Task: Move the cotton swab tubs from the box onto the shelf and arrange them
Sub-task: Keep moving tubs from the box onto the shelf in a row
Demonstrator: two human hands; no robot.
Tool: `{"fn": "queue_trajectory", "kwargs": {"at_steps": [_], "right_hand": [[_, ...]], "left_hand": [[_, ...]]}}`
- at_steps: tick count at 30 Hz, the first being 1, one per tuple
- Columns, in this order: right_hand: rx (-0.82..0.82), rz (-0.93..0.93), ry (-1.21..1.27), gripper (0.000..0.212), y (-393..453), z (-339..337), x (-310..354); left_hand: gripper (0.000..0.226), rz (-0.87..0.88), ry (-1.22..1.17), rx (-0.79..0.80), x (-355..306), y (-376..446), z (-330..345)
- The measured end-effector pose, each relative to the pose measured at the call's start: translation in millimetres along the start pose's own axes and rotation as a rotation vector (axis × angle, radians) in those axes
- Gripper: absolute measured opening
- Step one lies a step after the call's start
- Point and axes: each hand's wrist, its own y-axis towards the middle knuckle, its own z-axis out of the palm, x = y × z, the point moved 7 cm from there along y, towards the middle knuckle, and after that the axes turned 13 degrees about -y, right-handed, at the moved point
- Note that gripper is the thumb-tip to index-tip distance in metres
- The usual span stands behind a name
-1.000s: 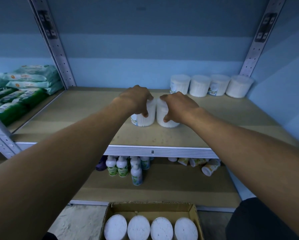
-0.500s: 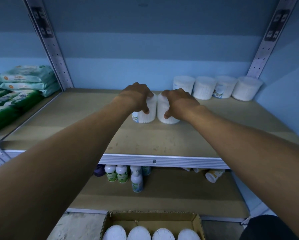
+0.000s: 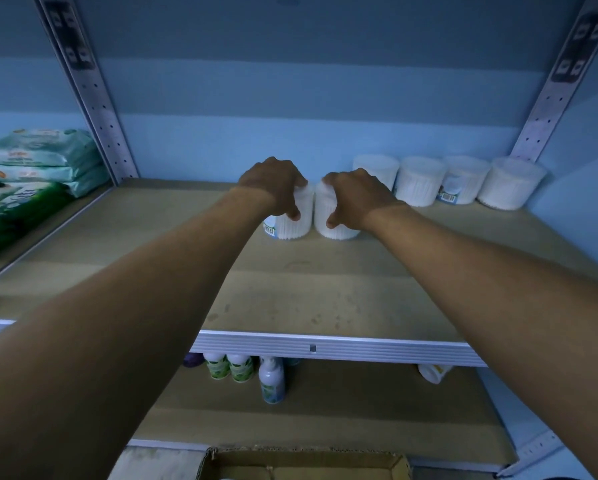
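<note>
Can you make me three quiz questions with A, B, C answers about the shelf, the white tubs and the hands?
1. Where is the row of tubs that nobody is touching?
A. at the back right of the shelf
B. on the floor
C. on top of the green packs

2. How many tubs stand in that row?
A. two
B. four
C. seven

3. What are the hands doing?
A. hanging with nothing in them
B. each gripping a tub from above
C. both lifting the box

Answers: 1 A, the row of tubs stands against the wall at the back right of the shelf. 2 B, four white tubs stand side by side there. 3 B, the left hand curls over the left tub and the right hand over the right tub.
</note>
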Motion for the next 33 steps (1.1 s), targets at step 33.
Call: {"fn": "queue_trajectory", "kwargs": {"at_steps": [33], "right_hand": [[-0.065,0.017,-0.095,0.067,101,21,-12]], "left_hand": [[0.062,0.074,0.15,-0.044,15,84,6]]}}
